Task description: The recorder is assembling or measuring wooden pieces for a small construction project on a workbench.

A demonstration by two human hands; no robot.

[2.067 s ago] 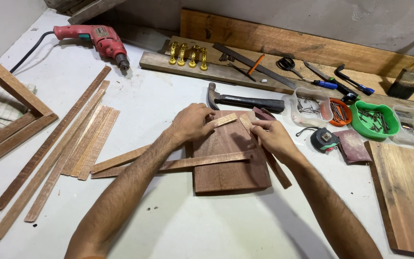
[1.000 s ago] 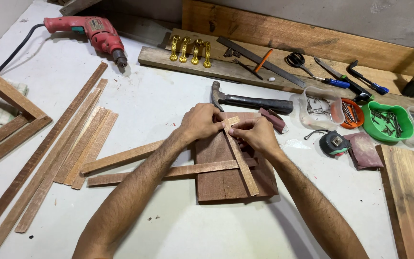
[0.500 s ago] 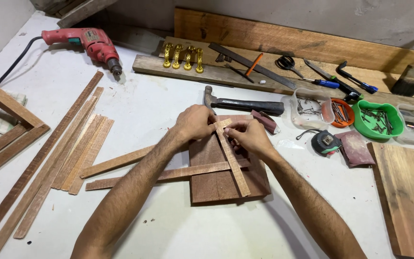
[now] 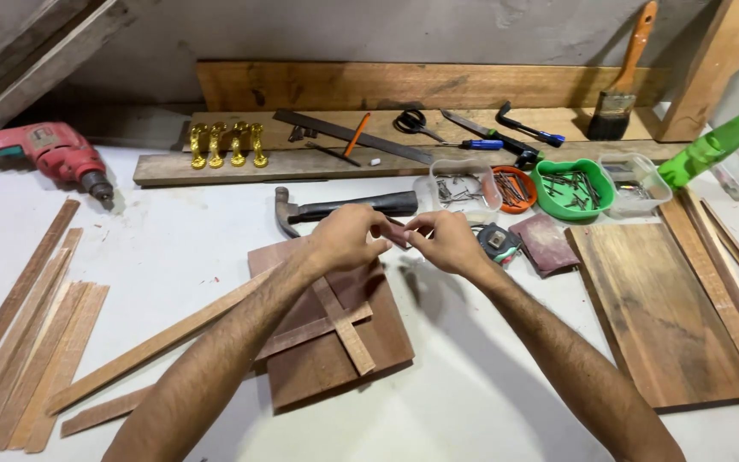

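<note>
Crossing two strips [image 4: 341,318], four gold handles [image 4: 226,144]

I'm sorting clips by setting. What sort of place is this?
Most likely a small woodworking bench: a hammer and red drill lie on the white table, with wood strips and tubs of nails.

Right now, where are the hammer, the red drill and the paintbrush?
Hammer [image 4: 348,207], head view, on its dark handle.
Red drill [image 4: 40,150], head view, on its red body.
Paintbrush [image 4: 616,107], head view, on its metal band.
</note>
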